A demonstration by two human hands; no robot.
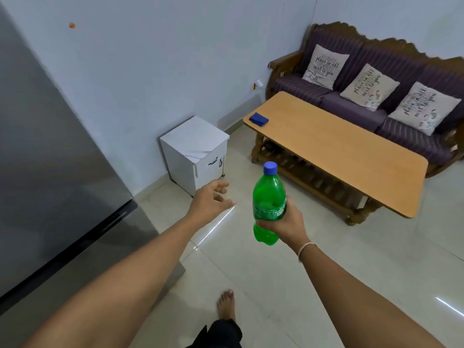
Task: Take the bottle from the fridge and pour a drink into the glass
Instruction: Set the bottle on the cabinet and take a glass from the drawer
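Green bottle [269,197] upright and capped in blue, out in the open above the floor tiles, gripped round the label by the right hand [283,222] with fingers [263,223] clenched about its middle, probably to carry it steady and sealed. Left hand [211,200] empty, fingers [222,189] released and spread, reaching forward beside the grey fridge [50,172], its door shut. Ahead, a tabletop [339,151] bearing only a blue cloth [259,119]. No glass in view.

A green bottle [268,197] wears a blue cap [270,168]; the sofa [364,71] is purple-striped, the table [339,151] tan, the fridge [50,159] grey.
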